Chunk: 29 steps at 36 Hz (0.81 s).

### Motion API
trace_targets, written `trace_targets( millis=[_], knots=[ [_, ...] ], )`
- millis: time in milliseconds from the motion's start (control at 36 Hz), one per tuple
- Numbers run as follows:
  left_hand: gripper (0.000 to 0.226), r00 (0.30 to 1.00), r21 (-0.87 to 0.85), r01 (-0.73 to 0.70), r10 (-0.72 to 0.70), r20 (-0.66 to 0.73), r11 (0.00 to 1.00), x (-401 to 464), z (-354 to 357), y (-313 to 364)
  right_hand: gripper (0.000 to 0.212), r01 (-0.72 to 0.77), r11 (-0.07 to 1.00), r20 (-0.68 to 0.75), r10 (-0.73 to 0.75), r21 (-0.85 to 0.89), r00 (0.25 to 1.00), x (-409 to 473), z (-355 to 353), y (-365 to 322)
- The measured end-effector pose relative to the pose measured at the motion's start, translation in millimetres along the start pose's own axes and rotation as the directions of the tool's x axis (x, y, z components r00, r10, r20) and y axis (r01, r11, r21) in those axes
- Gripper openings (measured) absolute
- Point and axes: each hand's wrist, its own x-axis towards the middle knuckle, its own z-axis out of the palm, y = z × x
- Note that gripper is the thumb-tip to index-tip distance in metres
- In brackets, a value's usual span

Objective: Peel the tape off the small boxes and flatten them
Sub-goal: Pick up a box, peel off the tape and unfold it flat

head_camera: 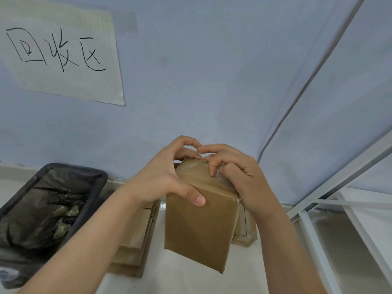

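**Hands working the taped top of a small box**

The left hand [163, 177] grips the small cardboard box [201, 225] from its left side, thumb lying across the front face and fingers curled over the far top edge. The right hand [235, 177] is at the box's top right corner, its fingertips [212, 170] curled and pinching at the clear tape [199, 168] that covers the top face. The tips of both hands nearly meet above the box's far edge.

The box is held upright in the air, in front of the pale blue wall [212, 81] and above a light floor [180, 281]. Below and behind the box, to its left, lies a stack of flattened cardboard [135, 236]; another flat piece [244, 230] shows just to the box's right, partly hidden by it. Well to the left of the box stands a bin lined with a black bag [48, 204], with crumpled tape scraps inside. High up to the left of the box, a lined paper sign [63, 54] with handwritten characters is stuck to the wall. To the right of the box stands a white metal frame [318, 219].
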Motion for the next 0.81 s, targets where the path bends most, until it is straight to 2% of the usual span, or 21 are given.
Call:
trace_targets(
  millis=[111, 278, 389, 611, 694, 806],
  knots=[
    [0.087, 1.000, 0.010, 0.006, -0.006, -0.002, 1.000, 0.0, 0.6, -0.5, 0.021, -0.017, 1.000, 0.023, 0.017, -0.020, 1.000, 0.3, -0.3, 1.1],
    [0.091, 1.000, 0.020, 0.011, -0.011, -0.015, 1.000, -0.5, -4.0, 0.1, 0.020, -0.037, 0.998, 0.011, 0.036, 0.051, 0.999, -0.2, 2.1, -2.6],
    [0.089, 1.000, 0.028, 0.000, 0.001, -0.021, 1.000, -1.9, -4.1, 0.6, 0.028, -0.032, 0.998, 0.044, 0.030, 0.048, 0.999, 1.1, 1.9, -1.6],
    [0.090, 1.000, 0.045, -0.007, 0.008, -0.026, 0.999, -0.7, -3.3, -2.0, 0.020, -0.045, 0.998, 0.033, 0.043, 0.034, 0.999, 2.3, 4.4, 0.9],
    [0.092, 0.999, 0.062, -0.018, 0.021, -0.040, 0.998, -0.6, -5.0, -1.9, 0.017, -0.044, 0.995, -0.024, 0.046, 0.092, 0.999, 1.6, 5.3, 0.3],
    [0.093, 0.994, 0.170, -0.049, 0.065, -0.087, 0.984, -1.4, -4.7, -3.4, 0.015, -0.062, 0.973, -0.200, 0.108, 0.224, 0.974, 5.5, 2.5, 7.6]
  ],
)
